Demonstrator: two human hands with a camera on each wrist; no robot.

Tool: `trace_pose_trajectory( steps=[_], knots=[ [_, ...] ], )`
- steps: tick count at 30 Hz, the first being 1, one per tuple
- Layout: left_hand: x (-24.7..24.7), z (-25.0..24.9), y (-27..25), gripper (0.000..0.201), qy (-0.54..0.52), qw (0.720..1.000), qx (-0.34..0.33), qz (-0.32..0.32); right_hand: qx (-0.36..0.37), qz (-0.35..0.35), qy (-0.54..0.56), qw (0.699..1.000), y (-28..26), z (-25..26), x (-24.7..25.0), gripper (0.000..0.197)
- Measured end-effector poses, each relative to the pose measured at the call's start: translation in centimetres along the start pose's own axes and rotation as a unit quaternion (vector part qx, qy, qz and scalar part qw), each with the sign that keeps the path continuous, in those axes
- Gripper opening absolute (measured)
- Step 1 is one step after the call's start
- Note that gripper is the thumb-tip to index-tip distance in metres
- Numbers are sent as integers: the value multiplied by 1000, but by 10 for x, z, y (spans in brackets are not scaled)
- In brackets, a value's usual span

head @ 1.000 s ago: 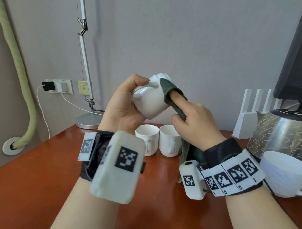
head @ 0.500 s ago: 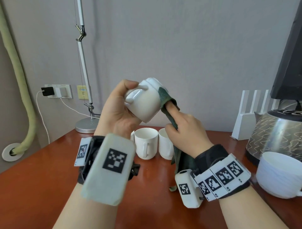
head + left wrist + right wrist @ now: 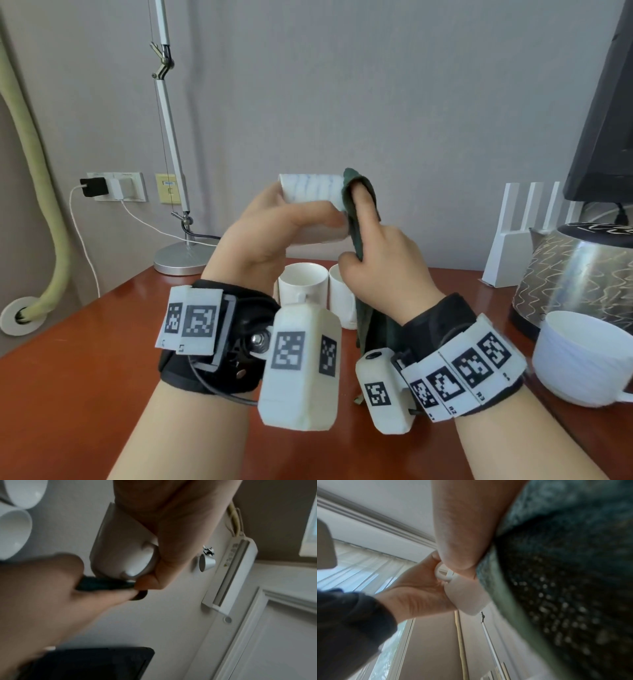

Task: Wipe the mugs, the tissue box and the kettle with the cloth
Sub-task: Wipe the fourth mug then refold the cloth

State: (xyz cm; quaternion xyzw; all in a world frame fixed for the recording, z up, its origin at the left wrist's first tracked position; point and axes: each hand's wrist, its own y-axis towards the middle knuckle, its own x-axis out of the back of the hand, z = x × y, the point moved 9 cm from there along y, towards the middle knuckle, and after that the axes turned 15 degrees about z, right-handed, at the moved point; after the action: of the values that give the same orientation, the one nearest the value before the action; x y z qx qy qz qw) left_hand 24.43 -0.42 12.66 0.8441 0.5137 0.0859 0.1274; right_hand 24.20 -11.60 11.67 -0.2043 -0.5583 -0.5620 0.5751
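One mug [image 3: 310,193], tilted a second ago, lay level at frame centre; our left hand [image 3: 270,236] gripped it, right hand [image 3: 380,260] pinching cloth [image 3: 359,205], probably wiping its rim.

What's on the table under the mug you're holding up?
Below the held mug stand two white mugs, side by side on the table. The hands cover part of them.
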Motion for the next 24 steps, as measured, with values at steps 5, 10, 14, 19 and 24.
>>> trace_pose_trajectory(
  steps=[5,10,14,19,24],
  knots=[
    [9,14,4,36,-219,975,9,-35,-6,30,-65,997,3,5,-23,78],
    [2,12,7,44,-116,993,6,6,-15,13,-42,999,1,-3,-13,81],
    [-3,0,4,45,68,997,1,36,-19,-11,28,999,-1,-15,4,89],
    [-9,-10,0,54,201,978,-13,58,-7,26,123,992,0,-21,5,92],
    [-4,-10,-1,48,149,987,-19,54,15,13,150,988,1,-13,5,88]
  ],
)
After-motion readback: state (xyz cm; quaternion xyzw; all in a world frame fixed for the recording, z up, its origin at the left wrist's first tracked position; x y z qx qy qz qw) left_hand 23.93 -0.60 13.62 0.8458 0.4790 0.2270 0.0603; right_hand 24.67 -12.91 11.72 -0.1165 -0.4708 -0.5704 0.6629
